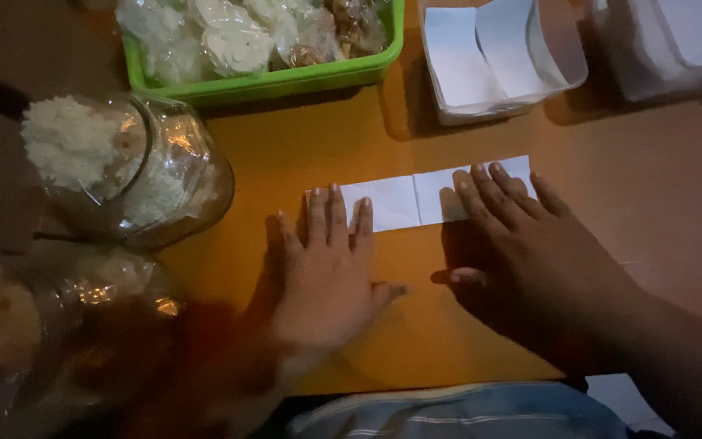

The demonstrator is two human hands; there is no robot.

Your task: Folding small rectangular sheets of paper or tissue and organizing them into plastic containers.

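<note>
Paper point(416, 199), a white strip with a crease across its middle, lies flat on the orange table point(611, 203) just past centre toward 12 o'clock, running from 9 to 3 o'clock with its 3 o'clock end slightly farther away. The left hand point(328, 272) rests palm down with fingers spread, its fingertips point(336, 195) lying on the strip's 9 o'clock end; it grips nothing. The right hand point(522, 244) is also flat and open, its fingers point(481, 183) pressed on the strip's 3 o'clock half, thumb stretched toward the left hand's thumb, the two close but apart. At 12 o'clock, beyond the strip, a green tray point(286, 80) holds clear-wrapped pale and brown pieces. A clear tub point(566, 73) at 1 o'clock has white paper pieces standing inside, and another pale container point(652, 57) sits at 2 o'clock, partly cut off. At 9 o'clock a glass jar point(197, 171) lies tilted on its side with white crumbly stuff in it, and a second jar point(83, 317) at 8 o'clock is too blurred to read well. Blue striped cloth point(465, 415) shows at 6 o'clock, near the table's edge.
</note>
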